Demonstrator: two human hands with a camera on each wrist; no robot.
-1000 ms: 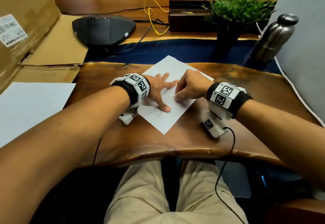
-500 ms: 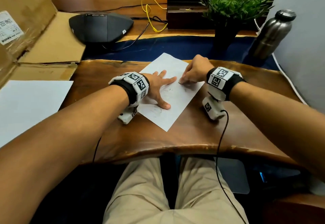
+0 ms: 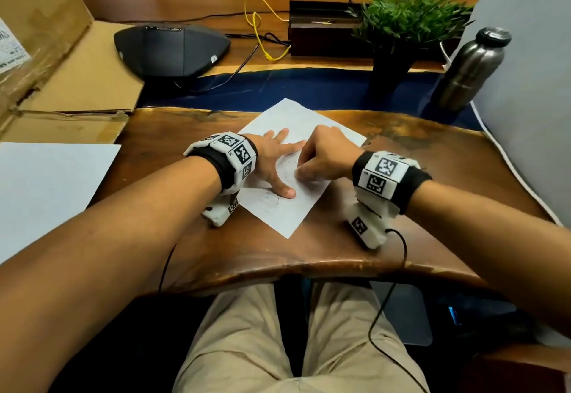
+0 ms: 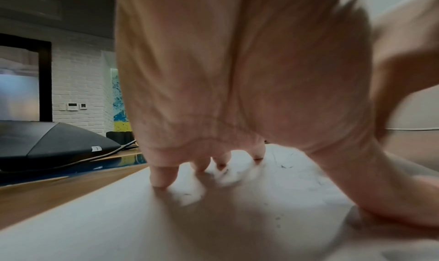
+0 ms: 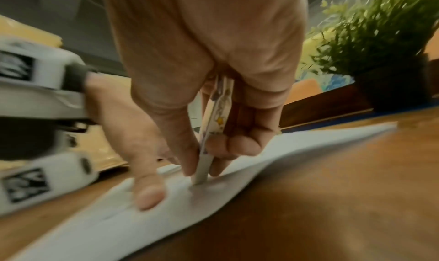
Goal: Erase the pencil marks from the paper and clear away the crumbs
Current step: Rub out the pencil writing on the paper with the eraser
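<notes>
While L hand point(image 3: 273, 161) flat pins paper point(image 3: 278, 210) on wood desk point(image 3: 432, 182), R hand point(image 3: 324, 154) grips eraser point(image 5: 202, 169).

White paper point(image 3: 304, 120) with faint grey pencil marks point(image 3: 272, 199). Eraser point(image 5: 215, 113) white, printed sleeve with yellow and purple bits. Desk point(image 3: 401, 207) dark brown wood, blue strip point(image 3: 309, 90) behind it. Wristbands point(image 3: 234, 151) black with white blocks, black-and-white square codes. Plant point(image 3: 408, 15) green, black pot point(image 3: 391, 71). Bottle point(image 3: 469, 71) steel grey. Yellow cable point(image 3: 256, 31). Cardboard point(image 3: 86, 77) tan. Trousers point(image 3: 247, 346) beige.
</notes>
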